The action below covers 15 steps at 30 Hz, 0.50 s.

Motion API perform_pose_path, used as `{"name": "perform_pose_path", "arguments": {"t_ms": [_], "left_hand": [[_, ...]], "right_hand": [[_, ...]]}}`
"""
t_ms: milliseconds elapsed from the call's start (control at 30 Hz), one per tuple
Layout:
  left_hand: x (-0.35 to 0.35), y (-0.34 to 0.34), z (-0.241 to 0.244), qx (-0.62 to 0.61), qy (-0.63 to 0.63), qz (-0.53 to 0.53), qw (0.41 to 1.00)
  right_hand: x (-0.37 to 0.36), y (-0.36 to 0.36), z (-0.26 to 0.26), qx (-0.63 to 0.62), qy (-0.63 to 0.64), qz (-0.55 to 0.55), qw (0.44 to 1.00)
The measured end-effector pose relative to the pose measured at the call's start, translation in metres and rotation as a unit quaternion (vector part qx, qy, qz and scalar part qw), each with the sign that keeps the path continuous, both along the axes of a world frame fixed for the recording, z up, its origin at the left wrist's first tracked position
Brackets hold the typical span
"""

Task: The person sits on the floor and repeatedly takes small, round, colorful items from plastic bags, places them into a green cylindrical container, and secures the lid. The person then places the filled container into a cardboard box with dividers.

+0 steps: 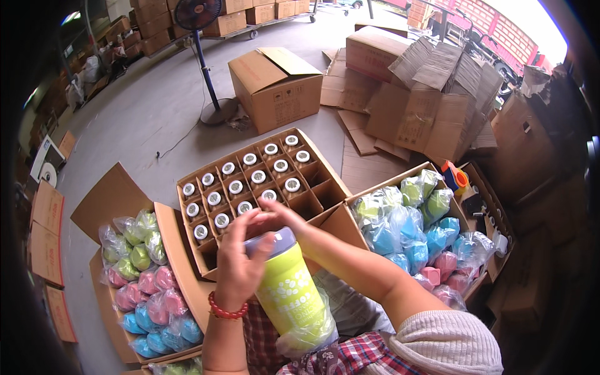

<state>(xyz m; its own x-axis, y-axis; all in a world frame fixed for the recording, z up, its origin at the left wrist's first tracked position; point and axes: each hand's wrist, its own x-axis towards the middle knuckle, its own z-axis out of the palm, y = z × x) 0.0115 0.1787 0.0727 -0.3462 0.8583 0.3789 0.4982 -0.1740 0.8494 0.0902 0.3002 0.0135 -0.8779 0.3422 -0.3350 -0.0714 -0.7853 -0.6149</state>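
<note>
A lime-green tumbler (290, 286) with a grey lid (274, 241) leans upright against my lap. White coffee-bean shapes and lettering decorate its side. Around its lower end bunches a clear plastic bag (307, 335). My left hand (241, 260), blurred, is at the lid's left side with the thumb across its edge. Behind the lid, my right hand (281, 218) reaches over with its fingers close to those of the left. Whether either hand grips the lid cannot be made out. Just beyond stands a divided carton (307, 213) with several white-rimmed glass containers (258, 176) in its cells.
Bagged green, pink and blue items fill a left carton (161, 243) and a right carton (351, 225). An orange-and-blue tape dispenser (454, 178) sits at the right. Farther off are a large box (286, 103), a pedestal fan (208, 79) and flattened cardboard (422, 112).
</note>
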Motion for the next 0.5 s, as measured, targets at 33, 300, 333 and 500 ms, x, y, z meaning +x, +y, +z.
{"name": "perform_pose_path", "arguments": {"t_ms": [33,300,333,500], "left_hand": [[0.011,0.010,0.011,-0.020,0.162,0.005,0.987],[-0.055,-0.047,-0.126,0.043,-0.585,-0.124,0.801],[-0.053,-0.046,-0.120,0.039,-0.534,-0.112,0.837],[-0.012,-0.003,-0.011,0.051,0.004,-0.026,0.998]], "right_hand": [[0.002,0.000,-0.023,-0.043,-0.054,-0.044,0.997],[0.061,-0.029,0.099,0.728,-0.101,0.093,0.672],[0.057,-0.028,0.099,0.758,-0.165,0.112,0.621],[0.017,0.007,0.010,-0.077,0.019,0.053,0.995]]}}
